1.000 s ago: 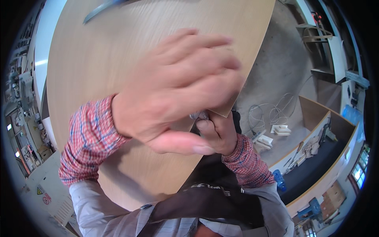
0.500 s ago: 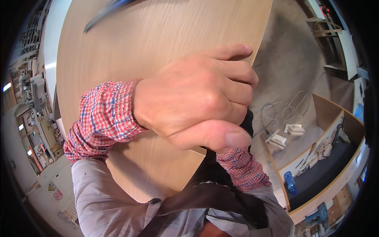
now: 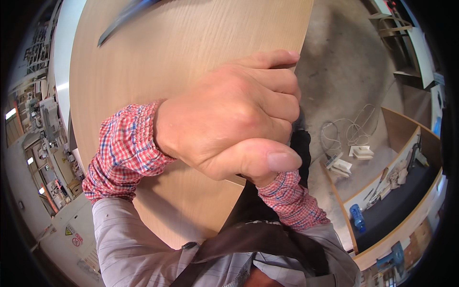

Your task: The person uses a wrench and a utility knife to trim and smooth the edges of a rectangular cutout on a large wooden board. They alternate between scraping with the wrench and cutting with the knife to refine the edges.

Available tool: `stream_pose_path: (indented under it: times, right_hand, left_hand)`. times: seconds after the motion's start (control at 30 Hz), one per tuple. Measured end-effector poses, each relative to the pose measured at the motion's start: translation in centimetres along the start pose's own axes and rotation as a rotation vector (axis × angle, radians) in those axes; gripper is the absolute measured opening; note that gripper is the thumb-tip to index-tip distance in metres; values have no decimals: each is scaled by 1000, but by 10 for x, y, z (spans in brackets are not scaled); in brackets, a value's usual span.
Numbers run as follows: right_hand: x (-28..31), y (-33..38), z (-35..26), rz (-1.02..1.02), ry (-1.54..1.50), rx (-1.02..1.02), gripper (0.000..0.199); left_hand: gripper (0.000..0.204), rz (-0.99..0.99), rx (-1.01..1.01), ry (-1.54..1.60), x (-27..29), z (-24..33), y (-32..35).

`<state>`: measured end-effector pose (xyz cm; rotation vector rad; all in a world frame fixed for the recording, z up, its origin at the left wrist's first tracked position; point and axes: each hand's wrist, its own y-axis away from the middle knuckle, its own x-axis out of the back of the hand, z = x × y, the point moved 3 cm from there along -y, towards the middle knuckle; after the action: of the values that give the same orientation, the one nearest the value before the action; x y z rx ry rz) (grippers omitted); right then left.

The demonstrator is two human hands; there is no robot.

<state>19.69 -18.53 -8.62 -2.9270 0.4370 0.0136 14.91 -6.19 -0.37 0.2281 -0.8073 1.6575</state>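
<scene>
My left hand (image 3: 232,112) reaches across in front of me, back side up, over a wood-grain board (image 3: 191,33). Its fingers are bent under and its thumb lies along the near side. Whatever is beneath those fingers is hidden. My right hand (image 3: 264,180) is almost wholly covered by the left; only a bit of skin by the wrist shows below the left thumb. Red, white and blue checked cuffs cover both forearms. Part of a tapered, blue and dark tool (image 3: 119,24) lies on the board at the far left, cut off by the picture's top.
On the right, a wooden compartment box (image 3: 343,205) holds a blue bottle (image 3: 356,218) and several hand tools. Beside it, a pale cable (image 3: 351,136) lies looped on the concrete floor near small white blocks (image 3: 361,152). Machinery and shelving (image 3: 48,129) stand at the left.
The view has shifted slightly, with the board's right edge further left and the box further right. My hands stay together in the same pose, a little further left in the picture.
</scene>
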Motion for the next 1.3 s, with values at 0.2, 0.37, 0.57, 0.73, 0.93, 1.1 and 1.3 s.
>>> stream_pose_path:
  times: [0.2, 0.37, 0.57, 0.73, 0.93, 1.1, 1.3]
  right_hand:
    - [28, 14, 18, -83, 266, 138, 42]
    - [32, 16, 8, -46, 337, 88, 43]
    - [26, 12, -1, -46, 258, 68, 35]
    - [31, 12, 6, -74, 209, 49, 32]
    - [55, 7, -3, -139, 461, 166, 34]
    - [79, 13, -2, -79, 411, 31, 24]
    - [62, 29, -4, -26, 93, -218, 18]
  left_hand:
    - [61, -27, 48, -26, -3, 6, -5]
    - [62, -38, 45, -44, -1, 4, -4]
    - [68, -33, 19, -17, 0, 5, -5]
    - [69, -106, 95, -37, -1, 9, -7]
    - [69, -189, 140, -114, 0, 10, -13]
    - [85, -19, 175, 11, 9, 2, -8]
    - [99, 74, 154, 48, 23, 6, -5]
